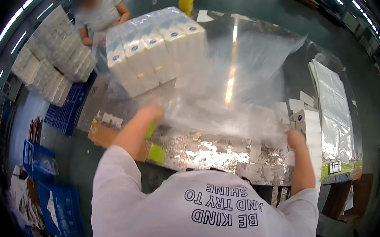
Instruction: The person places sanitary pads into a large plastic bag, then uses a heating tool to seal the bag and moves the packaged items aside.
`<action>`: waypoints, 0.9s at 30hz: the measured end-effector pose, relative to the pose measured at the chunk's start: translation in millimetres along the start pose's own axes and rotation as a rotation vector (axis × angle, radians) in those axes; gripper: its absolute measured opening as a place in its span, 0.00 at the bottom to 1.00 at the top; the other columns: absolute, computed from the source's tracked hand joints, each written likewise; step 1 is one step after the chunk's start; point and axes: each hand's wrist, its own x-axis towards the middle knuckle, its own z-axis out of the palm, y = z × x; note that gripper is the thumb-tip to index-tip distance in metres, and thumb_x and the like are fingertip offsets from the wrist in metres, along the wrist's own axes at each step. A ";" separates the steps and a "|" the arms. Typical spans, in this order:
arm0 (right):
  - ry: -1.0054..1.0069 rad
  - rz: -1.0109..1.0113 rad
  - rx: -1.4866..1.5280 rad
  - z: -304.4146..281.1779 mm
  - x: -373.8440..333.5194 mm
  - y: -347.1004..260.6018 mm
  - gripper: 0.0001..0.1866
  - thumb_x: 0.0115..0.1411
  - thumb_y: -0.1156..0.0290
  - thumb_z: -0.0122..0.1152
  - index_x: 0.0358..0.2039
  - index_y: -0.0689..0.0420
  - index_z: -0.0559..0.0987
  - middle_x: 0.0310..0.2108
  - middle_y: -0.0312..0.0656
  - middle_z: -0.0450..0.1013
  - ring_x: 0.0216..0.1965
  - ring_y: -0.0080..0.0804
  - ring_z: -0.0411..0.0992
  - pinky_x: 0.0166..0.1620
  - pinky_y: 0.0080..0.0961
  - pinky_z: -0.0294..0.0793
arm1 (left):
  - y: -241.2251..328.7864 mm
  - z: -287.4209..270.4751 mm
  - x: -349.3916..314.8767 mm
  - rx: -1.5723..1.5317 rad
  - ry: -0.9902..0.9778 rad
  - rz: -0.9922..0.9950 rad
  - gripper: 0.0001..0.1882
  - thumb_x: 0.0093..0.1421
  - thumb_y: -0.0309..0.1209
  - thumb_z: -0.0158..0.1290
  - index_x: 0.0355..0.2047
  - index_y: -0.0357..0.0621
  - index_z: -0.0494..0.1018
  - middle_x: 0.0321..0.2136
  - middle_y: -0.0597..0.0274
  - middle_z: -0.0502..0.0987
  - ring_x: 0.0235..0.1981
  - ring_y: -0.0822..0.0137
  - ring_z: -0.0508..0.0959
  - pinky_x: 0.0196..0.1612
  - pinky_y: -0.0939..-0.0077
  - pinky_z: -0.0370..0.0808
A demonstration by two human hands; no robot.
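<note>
A large clear plastic bag (226, 115) is stretched across the metal-topped table (223, 153) in front of me, smeared by motion. My left hand (151, 112) is closed on its left end, and my right hand (295, 139) grips the right end. Beyond my left hand stands a block of white paper packs (159, 57) with blue oval marks, wrapped in clear film. Close by my right hand is another white pack (306, 122) with a blue mark. A stack of folded clear plastic bags (333, 108) lies along the table's right side.
A co-worker (97, 13) stands at the far left behind the wrapped block, one arm against it. Wrapped packs (53, 57) are piled by a blue pallet (68, 108). Yellow tape rolls (186, 3) sit at the far edge. Blue bins (58, 208) and a cardboard box (357, 201) flank the table.
</note>
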 end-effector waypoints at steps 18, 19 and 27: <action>0.623 0.874 0.908 64.3 -124.6 133.8 0.31 0.56 0.61 0.58 0.59 0.58 0.67 0.50 0.55 0.71 0.50 0.45 0.71 0.53 0.34 0.69 | 199.7 57.0 -28.1 -0.247 0.233 0.366 0.16 0.50 0.31 0.56 0.41 0.43 0.75 0.34 0.50 0.76 0.38 0.48 0.76 0.43 0.56 0.72; 0.499 1.012 0.705 88.1 -147.9 165.1 0.33 0.54 0.56 0.59 0.59 0.59 0.67 0.53 0.58 0.69 0.53 0.51 0.69 0.54 0.36 0.68 | 201.5 64.3 -23.3 -0.233 0.166 0.349 0.15 0.51 0.31 0.55 0.40 0.42 0.76 0.34 0.50 0.76 0.38 0.48 0.76 0.42 0.55 0.72; 0.278 1.691 0.498 86.2 -316.6 127.0 0.30 0.58 0.46 0.51 0.55 0.52 0.72 0.55 0.48 0.70 0.55 0.51 0.67 0.55 0.51 0.64 | 173.7 93.2 -31.8 -0.623 0.220 0.131 0.09 0.56 0.30 0.50 0.35 0.41 0.75 0.29 0.50 0.78 0.32 0.49 0.78 0.38 0.60 0.74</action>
